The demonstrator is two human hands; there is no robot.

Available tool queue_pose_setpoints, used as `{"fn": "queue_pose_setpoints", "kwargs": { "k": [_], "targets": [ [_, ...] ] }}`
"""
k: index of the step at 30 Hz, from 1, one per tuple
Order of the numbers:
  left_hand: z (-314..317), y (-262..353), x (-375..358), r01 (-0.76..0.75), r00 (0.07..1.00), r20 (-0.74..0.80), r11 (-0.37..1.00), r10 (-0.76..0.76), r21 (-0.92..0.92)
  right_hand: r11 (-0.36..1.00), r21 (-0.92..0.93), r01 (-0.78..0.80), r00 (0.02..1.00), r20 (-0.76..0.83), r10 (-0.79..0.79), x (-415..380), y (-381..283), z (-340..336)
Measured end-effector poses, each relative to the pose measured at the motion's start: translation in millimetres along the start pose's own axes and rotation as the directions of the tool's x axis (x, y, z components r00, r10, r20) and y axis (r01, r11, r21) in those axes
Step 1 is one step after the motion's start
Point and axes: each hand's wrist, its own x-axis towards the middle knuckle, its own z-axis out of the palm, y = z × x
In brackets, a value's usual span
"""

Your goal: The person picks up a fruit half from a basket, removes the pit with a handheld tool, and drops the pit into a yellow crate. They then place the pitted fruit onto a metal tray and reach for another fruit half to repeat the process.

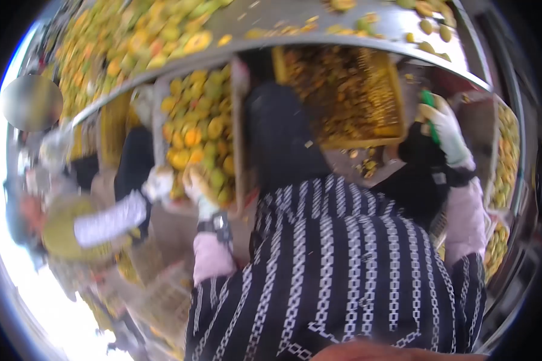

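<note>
My left hand [199, 185], in a pale glove with a dark band at the wrist, reaches into the near end of a crate [239, 120] of yellow-green and orange fruit [193, 137]. Its fingers are bent down onto the fruit; whether they grip a piece is hidden. On the right, my right hand [444, 125], also gloved, is closed around a green tool [430, 114], held upright beside a yellow crate. A co-worker's gloved hand [158, 184] is at the fruit crate's left edge, close to my left hand.
A metal table [259, 18] bearing heaps of fruit runs across the top. The yellow crate [400, 102] holds small brown and orange pieces. More fruit crates [494, 141] stand at the right. A co-worker with a pale sleeve [111, 224] is at the left.
</note>
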Motion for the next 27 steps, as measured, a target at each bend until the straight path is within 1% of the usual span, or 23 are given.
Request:
{"fn": "queue_pose_setpoints", "kwargs": {
  "k": [1, 2, 3, 4, 5, 6, 7, 8, 9, 10, 11, 12, 13, 14, 16, 17, 18, 19, 20, 22, 24, 26, 27],
  "targets": [
    [27, 19, -2, 0.014, 0.983, 0.182, 0.998, -0.003, -0.060, 0.994, -0.105, 0.001, 0.998, 0.062, 0.006, 5, -10, -7],
    [65, 46, -11, 0.006, 0.967, 0.254, 0.999, 0.006, -0.046, 0.992, -0.121, -0.015, 0.996, 0.083, 0.025, 3, -26, -6],
    [109, 79, -26, -0.062, 0.939, 0.339, 0.998, 0.065, -0.021, 0.982, -0.138, 0.126, 0.983, 0.152, -0.104, 15, -15, -14],
    [145, 109, -44, -0.141, 0.905, 0.406, 0.990, 0.127, 0.003, 0.989, -0.117, 0.090, 0.979, 0.191, -0.067, 17, -24, -14],
    [180, 129, -52, -0.184, 0.860, 0.483, 0.983, 0.164, -0.005, 0.995, -0.071, -0.073, 0.965, 0.246, 0.089, 14, -38, -19],
    [214, 156, -60, -0.234, 0.810, 0.551, 0.972, 0.201, -0.011, 0.991, -0.083, -0.100, 0.962, 0.246, 0.118, 5, -53, -23],
    [248, 169, -66, -0.295, 0.730, 0.641, 0.955, 0.236, -0.016, 0.993, -0.116, -0.015, 0.967, 0.253, 0.044, 11, -37, -26],
    [284, 186, -82, -0.291, 0.676, 0.708, 0.957, 0.204, 0.001, 0.986, -0.151, 0.073, 0.964, 0.262, -0.031, 17, -21, -27],
    [320, 189, -86, -0.335, 0.581, 0.782, 0.942, 0.226, -0.022, 0.988, -0.143, 0.061, 0.957, 0.289, -0.017, 16, -24, -28],
    [354, 194, -100, -0.313, 0.528, 0.828, 0.950, 0.187, -0.015, 0.989, -0.140, 0.050, 0.949, 0.316, -0.004, 14, -27, -29],
    [390, 188, -102, -0.334, 0.447, 0.879, 0.943, 0.163, -0.006, 0.963, -0.231, 0.138, 0.953, 0.294, -0.066, 22, -1, -32],
    [423, 186, -113, -0.392, 0.409, 0.901, 0.919, 0.144, 0.031, 0.960, -0.216, 0.180, 0.947, 0.301, -0.109, 17, -13, -33],
    [460, 184, -110, -0.380, 0.353, 0.926, 0.925, 0.134, 0.011, 0.953, -0.252, 0.170, 0.944, 0.320, -0.084, 13, -45, -41],
    [491, 176, -112, -0.507, 0.311, 0.938, 0.861, 0.151, 0.030, 0.944, -0.279, 0.174, 0.942, 0.328, -0.077, 12, -50, -44],
    [549, 149, -106, -0.615, 0.281, 0.945, 0.788, 0.170, 0.040, 0.922, -0.314, 0.225, 0.934, 0.339, -0.113, 16, -47, -50],
    [569, 148, -110, -0.622, 0.269, 0.949, 0.782, 0.168, 0.038, 0.911, -0.332, 0.246, 0.931, 0.342, -0.127, 18, -46, -53],
    [585, 146, -115, -0.819, 0.258, 0.944, 0.564, 0.204, 0.102, 0.899, -0.350, 0.264, 0.929, 0.344, -0.139, 19, -44, -56],
    [603, 142, -118, -0.941, 0.235, 0.942, 0.297, 0.239, 0.160, 0.899, -0.296, 0.324, 0.916, 0.335, -0.220, 21, -40, -55],
    [621, 142, -119, -0.933, 0.261, 0.934, 0.312, 0.245, 0.179, 0.906, -0.287, 0.311, 0.919, 0.333, -0.211, 21, -42, -57],
    [642, 147, -132, -0.903, 0.420, 0.904, 0.138, 0.083, 0.407, 0.909, -0.318, 0.270, 0.926, 0.343, -0.155, 21, -48, -63],
    [667, 127, -105, -0.917, 0.394, 0.916, 0.098, 0.075, 0.386, 0.928, -0.307, 0.211, 0.934, 0.343, -0.099, 21, -56, -68],
    [670, 130, -105, -0.912, 0.406, 0.911, 0.102, 0.071, 0.398, 0.907, -0.333, 0.258, 0.934, 0.326, -0.145, 20, -56, -70],
    [667, 132, -105, -0.929, 0.365, 0.923, 0.118, 0.121, 0.351, 0.904, -0.345, 0.252, 0.934, 0.332, -0.133, 21, -61, -72]
  ]
}}
